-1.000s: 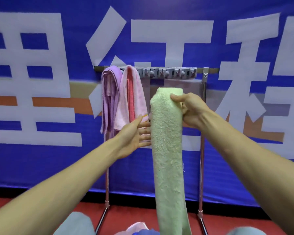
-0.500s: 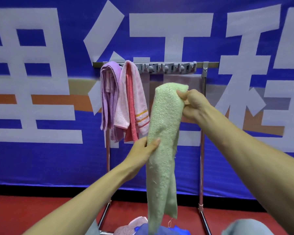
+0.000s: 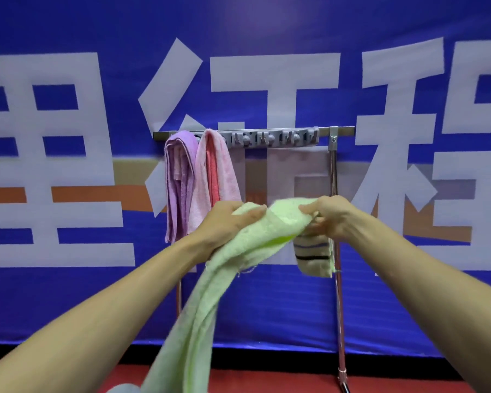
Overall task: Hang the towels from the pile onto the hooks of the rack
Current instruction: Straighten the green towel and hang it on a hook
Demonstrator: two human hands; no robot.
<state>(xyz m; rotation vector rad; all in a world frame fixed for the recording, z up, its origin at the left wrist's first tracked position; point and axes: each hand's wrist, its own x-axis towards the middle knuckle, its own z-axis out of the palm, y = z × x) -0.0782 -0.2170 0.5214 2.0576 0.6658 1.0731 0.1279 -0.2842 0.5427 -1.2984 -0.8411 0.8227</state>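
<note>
Left hand: the left hand point(image 3: 227, 219), at the centre of the frame, curls over and grips the upper fold of the green towel point(image 3: 250, 251), thumb on top.
Right hand: the right hand point(image 3: 328, 215), just right of centre, pinches the same fold with its fingers closed on the cloth.
Green towel: it is stretched between the hands below the hook strip point(image 3: 270, 138), not touching it. Its long tail runs down to the bottom edge of the frame.
Striped end: a cream end with dark stripes point(image 3: 313, 256) hangs under the right hand, close beside the right post.
Rack: on the rack point(image 3: 335, 177), the purple towel point(image 3: 179, 180) and the pink towel point(image 3: 221, 174) hang at the left end, edges touching.
Open room: grey hooks show uncovered from the pink towel's right edge to the right post.
Backdrop: a blue banner point(image 3: 68, 293) hangs behind, above red floor point(image 3: 267, 378).
</note>
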